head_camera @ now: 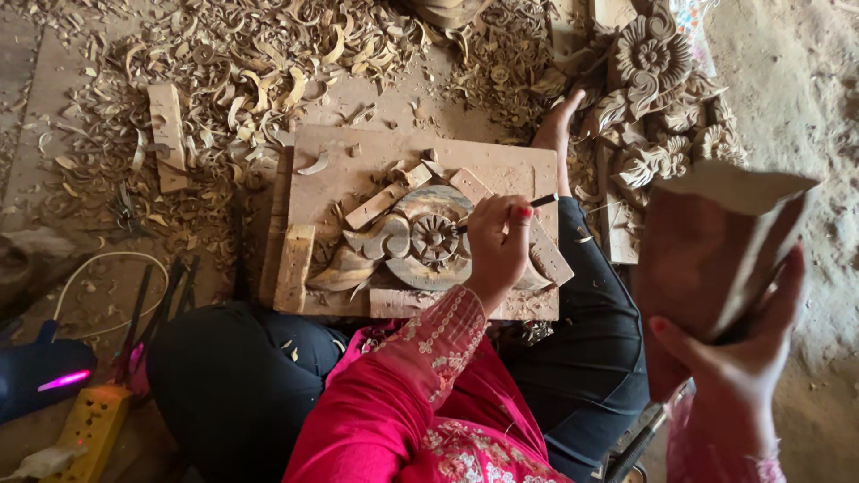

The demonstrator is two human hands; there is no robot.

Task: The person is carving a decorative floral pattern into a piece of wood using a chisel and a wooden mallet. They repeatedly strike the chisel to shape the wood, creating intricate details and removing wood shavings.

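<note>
Currently, working left to right: a loose wooden block (167, 134) lies among the shavings (242, 63) at far left, well clear of the work. The backing board (358, 156) rests across your lap, and the carved floral piece (420, 240) sits at its centre, wedged by small wood strips (386, 199) on its upper side.

Left hand (497, 243): closed around a thin chisel (537, 202), tip apparently at the central rosette; the exact contact point is hidden by the fingers. Keep that grip low and the heel of the hand braced on the board so the tip cannot skate across finished petals.

Right hand (738, 371): raised, fingers wrapped around a wooden mallet block (707, 250), well apart from the chisel. Judgement: strike lightly and squarely on the handle end; check the wedges remain tight first.

Finished carved flowers (658, 98) sit at upper right, near your foot.
</note>
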